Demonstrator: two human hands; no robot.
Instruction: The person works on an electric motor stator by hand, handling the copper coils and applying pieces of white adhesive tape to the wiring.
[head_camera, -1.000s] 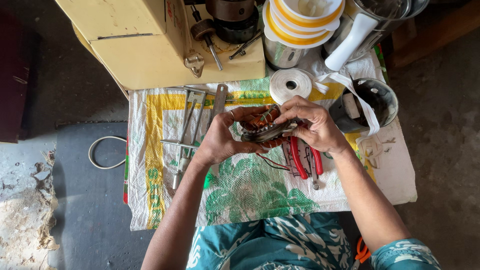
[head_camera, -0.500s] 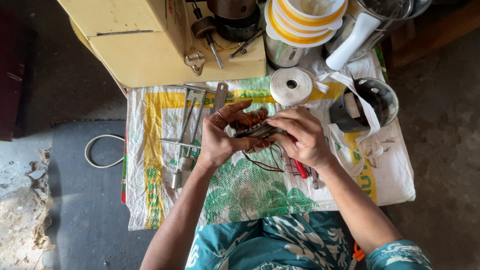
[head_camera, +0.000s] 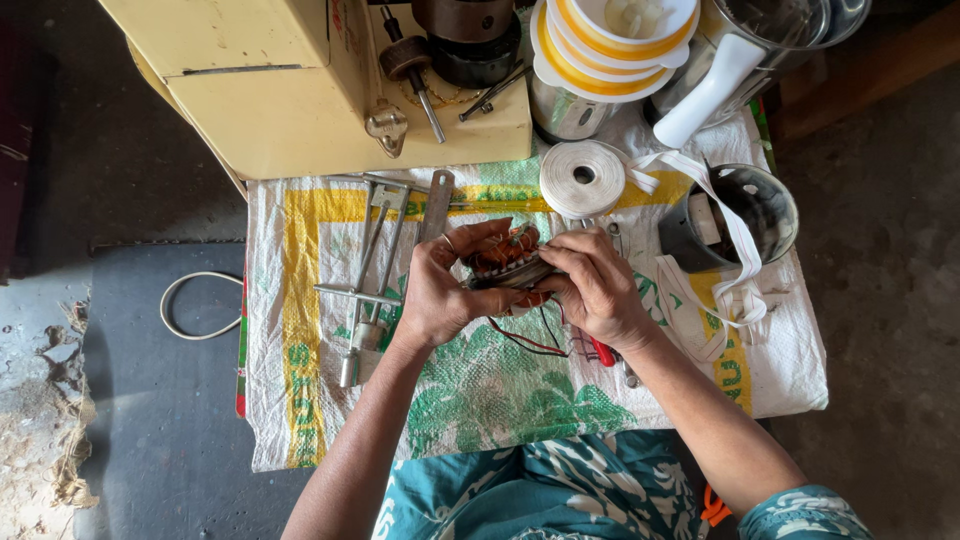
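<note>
Both hands hold a small motor stator (head_camera: 507, 262) with copper-coloured windings, above a white woven sack cloth (head_camera: 320, 400) printed in green and yellow. My left hand (head_camera: 445, 290) grips it from the left, thumb on top. My right hand (head_camera: 598, 290) closes on its right end, fingers curled over the windings. Thin red and black wires (head_camera: 525, 338) hang from the stator toward me. Red-handled pliers (head_camera: 601, 351) lie under my right hand, mostly hidden.
A roll of white tape (head_camera: 582, 178) with a loose tail lies behind the hands. A metal puller tool (head_camera: 370, 270), a steel jar (head_camera: 735, 215), a cream machine housing (head_camera: 300, 90), stacked white-and-yellow bowls (head_camera: 610, 40) and a white cable loop (head_camera: 195, 305) surround them.
The stator has been turned between the hands. My right hand has shifted left, covering most of the red-handled pliers.
</note>
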